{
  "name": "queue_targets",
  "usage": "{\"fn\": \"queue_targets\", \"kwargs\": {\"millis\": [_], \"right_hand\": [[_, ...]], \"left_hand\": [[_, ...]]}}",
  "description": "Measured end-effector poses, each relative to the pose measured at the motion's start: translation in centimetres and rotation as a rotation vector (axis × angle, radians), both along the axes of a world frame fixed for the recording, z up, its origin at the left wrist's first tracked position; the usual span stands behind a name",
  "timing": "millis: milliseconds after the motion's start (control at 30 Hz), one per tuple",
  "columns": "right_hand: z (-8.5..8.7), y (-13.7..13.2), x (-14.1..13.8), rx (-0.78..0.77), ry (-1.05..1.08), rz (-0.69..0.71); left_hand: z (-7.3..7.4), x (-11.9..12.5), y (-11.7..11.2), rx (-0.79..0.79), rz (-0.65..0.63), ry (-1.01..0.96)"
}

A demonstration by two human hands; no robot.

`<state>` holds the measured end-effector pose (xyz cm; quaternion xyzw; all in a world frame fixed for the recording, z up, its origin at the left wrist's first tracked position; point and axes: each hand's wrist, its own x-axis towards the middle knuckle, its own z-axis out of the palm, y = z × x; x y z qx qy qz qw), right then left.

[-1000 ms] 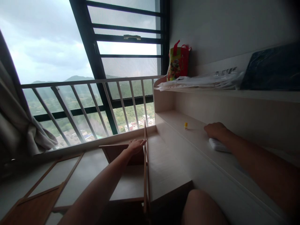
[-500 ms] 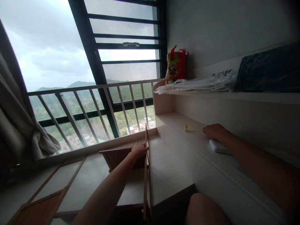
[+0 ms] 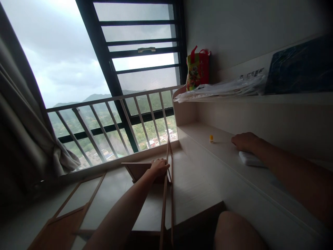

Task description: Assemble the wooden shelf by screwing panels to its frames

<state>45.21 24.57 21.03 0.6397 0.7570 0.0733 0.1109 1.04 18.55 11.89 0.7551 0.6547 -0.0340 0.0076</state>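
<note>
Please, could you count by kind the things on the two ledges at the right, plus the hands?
Bag: 1
Plastic wrapping: 1
Dark flat pack: 1
Small yellow thing: 1
White flat thing: 1
Hands: 2, left hand and right hand
Total: 7

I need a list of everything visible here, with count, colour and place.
dark-framed window: one, black, ahead
white bar railing: one, white, by window
grey fabric curtain: one, grey, far left
red and green gift bag: one, upper shelf corner
clear plastic wrapping: one, clear, upper shelf
dark flat panel: one, dark blue, upper shelf, right
small yellow piece: one, yellow, lower ledge
white flat block: one, white, lower ledge
upright thin wooden frame: one, brown, centre
flat wooden panel: one, brown, lying lower left
knee: one, bottom edge
left hand: one, atop the upright frame
right hand: one, on the white block
</note>
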Motion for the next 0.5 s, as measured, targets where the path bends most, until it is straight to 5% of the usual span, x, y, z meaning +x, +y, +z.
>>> {"fn": "queue_targets", "kwargs": {"millis": [500], "right_hand": [[4.2,-1.7,-2.0,0.041,0.077,-0.161]], "left_hand": [[1.1,-1.3,1.3,-0.071,-0.177,0.055]]}}
